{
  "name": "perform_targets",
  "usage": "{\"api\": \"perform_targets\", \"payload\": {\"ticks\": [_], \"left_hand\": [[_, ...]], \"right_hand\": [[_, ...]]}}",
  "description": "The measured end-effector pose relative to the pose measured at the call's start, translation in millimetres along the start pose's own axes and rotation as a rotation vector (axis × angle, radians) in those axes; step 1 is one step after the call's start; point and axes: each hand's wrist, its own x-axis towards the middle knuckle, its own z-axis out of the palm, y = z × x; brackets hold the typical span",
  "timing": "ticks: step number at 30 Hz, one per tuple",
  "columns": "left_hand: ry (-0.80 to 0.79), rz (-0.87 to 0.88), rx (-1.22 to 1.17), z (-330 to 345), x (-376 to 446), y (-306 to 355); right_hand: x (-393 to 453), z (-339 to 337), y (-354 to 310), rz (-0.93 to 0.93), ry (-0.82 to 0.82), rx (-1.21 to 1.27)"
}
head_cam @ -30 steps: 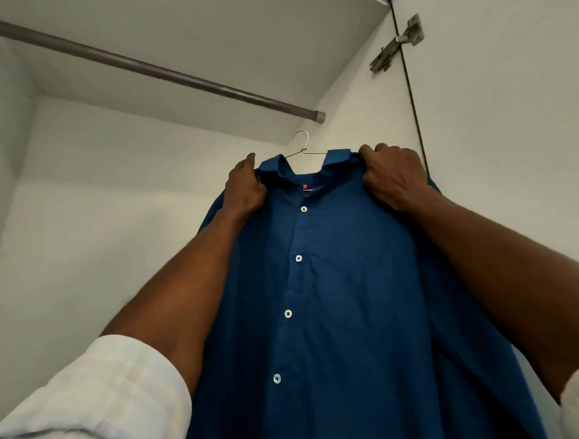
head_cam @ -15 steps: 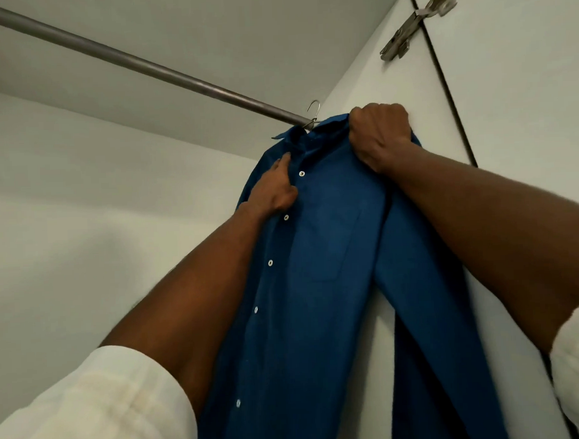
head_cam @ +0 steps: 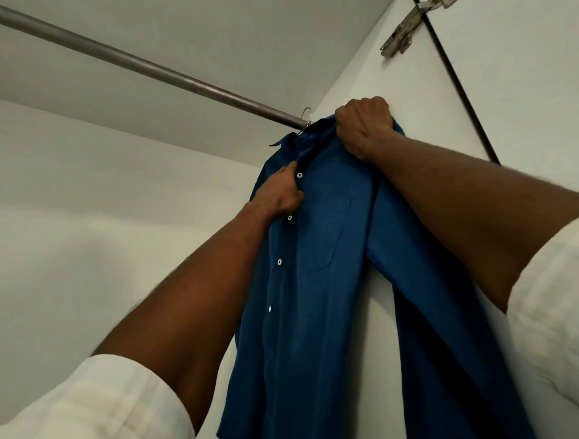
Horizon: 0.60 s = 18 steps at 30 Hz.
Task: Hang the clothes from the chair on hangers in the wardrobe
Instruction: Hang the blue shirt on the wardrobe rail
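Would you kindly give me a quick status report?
Left hand grips blue shirt placket; right hand grips its shoulder. Hanger hook at rod end. Nothing obstructing.

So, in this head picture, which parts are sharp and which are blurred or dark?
Head view: the hanger hook and rod are sharp; the blue shirt blurs toward its lower edge, its folds almost black; the light is soft, without glare; the wide lens stretches both forearms.

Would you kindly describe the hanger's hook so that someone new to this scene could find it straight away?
Follow the grey metal rail that runs across the top of the wardrobe to its right end by the side wall. There, just above the collar of the blue shirt, a small loop of thin silver wire, the hanger hook, sits at the rail. It is the only thin, curved, shiny thing there.
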Motion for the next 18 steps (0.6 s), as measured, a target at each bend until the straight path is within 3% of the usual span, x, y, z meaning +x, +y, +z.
{"api": "perform_targets", "payload": {"ticks": [11, 18], "left_hand": [[-0.001, 0.004, -0.012, -0.1, -7.5, -8.3], [0.006, 0.008, -0.003, -6.2, -20.7, -11.5]], "right_hand": [[0.8, -7.2, -12.5, 0.063, -0.145, 0.046], [-38.2, -14.8, -48.4, 0.123, -0.038, -0.202]]}}
